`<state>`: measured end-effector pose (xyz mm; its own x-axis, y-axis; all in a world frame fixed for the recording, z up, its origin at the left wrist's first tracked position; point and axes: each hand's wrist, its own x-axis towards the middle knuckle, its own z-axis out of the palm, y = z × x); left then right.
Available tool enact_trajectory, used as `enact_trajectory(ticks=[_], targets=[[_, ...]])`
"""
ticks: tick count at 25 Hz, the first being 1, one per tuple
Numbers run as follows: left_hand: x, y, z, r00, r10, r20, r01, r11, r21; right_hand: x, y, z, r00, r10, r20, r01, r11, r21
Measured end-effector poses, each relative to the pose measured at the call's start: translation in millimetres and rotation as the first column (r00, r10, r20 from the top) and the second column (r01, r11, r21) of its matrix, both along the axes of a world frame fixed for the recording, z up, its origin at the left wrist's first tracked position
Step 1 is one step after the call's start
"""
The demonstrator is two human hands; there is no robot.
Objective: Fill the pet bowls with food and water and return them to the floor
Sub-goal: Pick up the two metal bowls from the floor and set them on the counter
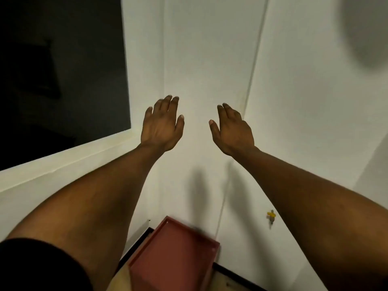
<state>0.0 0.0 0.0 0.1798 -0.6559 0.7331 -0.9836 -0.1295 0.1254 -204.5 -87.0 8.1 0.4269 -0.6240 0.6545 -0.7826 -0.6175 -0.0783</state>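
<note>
My left hand (161, 124) and my right hand (232, 131) are stretched out in front of me toward a white wall corner, backs up, fingers spread and holding nothing. Below them on the floor lies a reddish-brown rectangular tray (174, 257), set into the corner with nothing visible on it. No pet bowl, food or water shows in the head view.
White walls (210, 59) meet in a corner straight ahead. A dark opening (58, 70) with a white frame lies to the left. A small yellow and grey fitting (271, 216) sticks out of the right wall. A black baseboard (231, 274) runs along the floor.
</note>
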Motion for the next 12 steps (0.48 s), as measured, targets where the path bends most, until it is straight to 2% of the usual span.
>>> enact_trajectory(ticks=[6,12], targets=[[89,92,-76,0.944,0.269,-0.193,-0.246,0.960,0.137,105,55,-67,0.967,0.236,-0.096,-0.212,0.954,0.210],[195,235,-173,0.839,0.469,-0.275,-0.401,0.875,0.270,230,133,-156,0.902,0.416,-0.118,-0.341,0.853,0.394]])
